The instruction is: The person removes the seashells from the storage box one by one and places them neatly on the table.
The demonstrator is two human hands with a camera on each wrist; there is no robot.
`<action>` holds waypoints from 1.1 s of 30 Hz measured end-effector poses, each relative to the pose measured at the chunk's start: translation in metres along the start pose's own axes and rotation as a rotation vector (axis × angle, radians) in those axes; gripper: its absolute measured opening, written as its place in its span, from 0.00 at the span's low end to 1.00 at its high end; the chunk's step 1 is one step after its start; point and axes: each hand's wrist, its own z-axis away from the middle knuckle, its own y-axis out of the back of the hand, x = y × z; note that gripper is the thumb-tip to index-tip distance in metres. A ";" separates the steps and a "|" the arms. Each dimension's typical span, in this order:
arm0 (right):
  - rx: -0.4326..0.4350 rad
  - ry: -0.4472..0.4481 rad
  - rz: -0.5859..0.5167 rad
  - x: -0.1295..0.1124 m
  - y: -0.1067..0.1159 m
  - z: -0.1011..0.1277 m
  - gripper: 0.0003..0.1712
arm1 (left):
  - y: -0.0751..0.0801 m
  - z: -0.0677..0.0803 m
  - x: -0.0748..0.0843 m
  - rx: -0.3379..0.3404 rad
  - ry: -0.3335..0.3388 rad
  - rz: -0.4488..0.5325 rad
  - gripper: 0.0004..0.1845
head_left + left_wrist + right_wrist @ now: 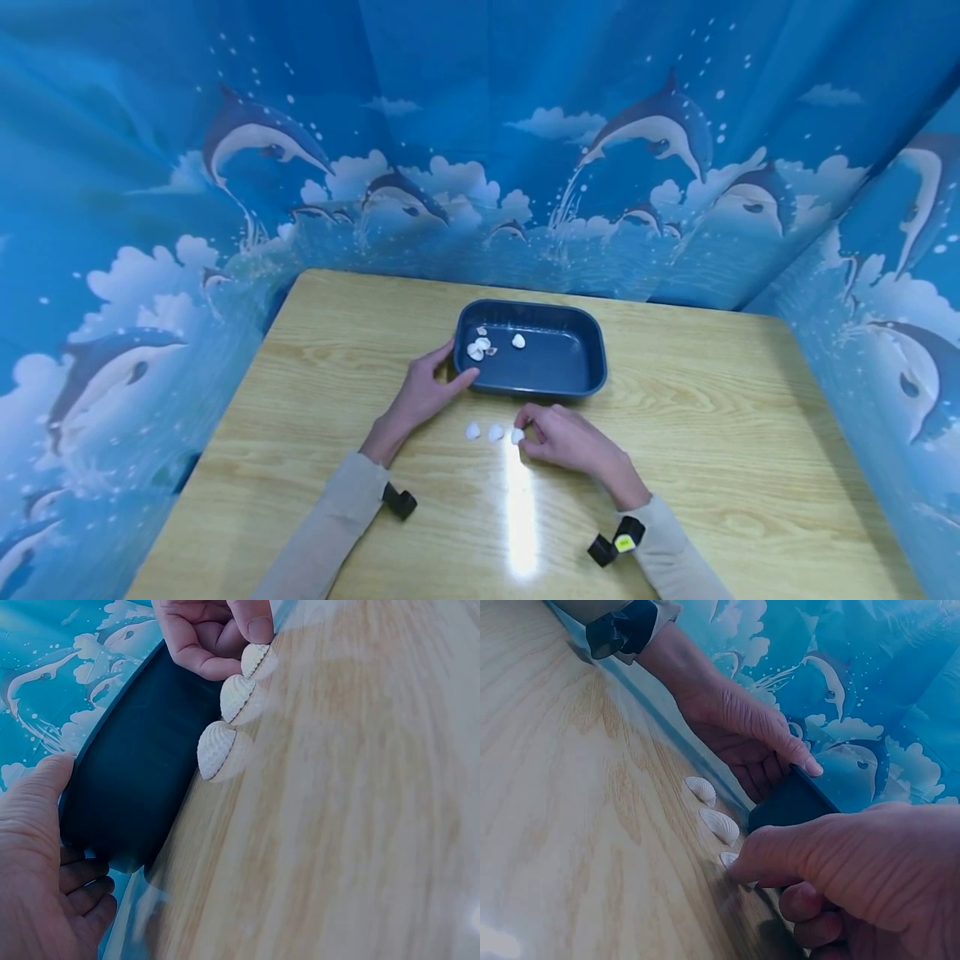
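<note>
My right hand (pixel 566 437) pinches a small white seashell (pixel 517 436) between thumb and fingertips, low at the table. This shell forms the right end of a row with two others, a middle seashell (pixel 496 432) and a left seashell (pixel 472 431); their ribbed backs show in the left wrist view. My left hand (pixel 420 392) grips the left end of a dark blue tray (pixel 558 392), its thumb (pixel 54 774) at the rim and its other fingers curled against the outer wall. Inside the tray, several seashells (pixel 476 352) cluster at the left, with a single seashell (pixel 518 341) nearer the middle.
The tray stands on a light wooden table (pixel 697 433), near its back edge. Behind and along both sides hangs a blue curtain (pixel 465 125) printed with dolphins. Black wrist cameras sit on both sleeves, the right one (pixel 617 543) close over the table.
</note>
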 end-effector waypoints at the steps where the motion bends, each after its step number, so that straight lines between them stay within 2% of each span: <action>1: -0.001 -0.002 0.006 0.000 0.000 0.000 0.10 | 0.000 0.000 0.000 0.000 0.005 -0.001 0.43; 17: 0.012 0.007 0.038 -0.019 0.019 0.009 0.12 | -0.001 -0.001 -0.002 0.006 0.005 -0.001 0.43; 26: 0.137 0.031 0.055 -0.030 0.038 0.015 0.13 | -0.001 0.000 -0.001 0.011 -0.021 -0.001 0.44; 33: 0.272 0.038 0.044 -0.020 0.048 0.009 0.11 | -0.001 -0.001 -0.001 0.012 -0.009 -0.005 0.45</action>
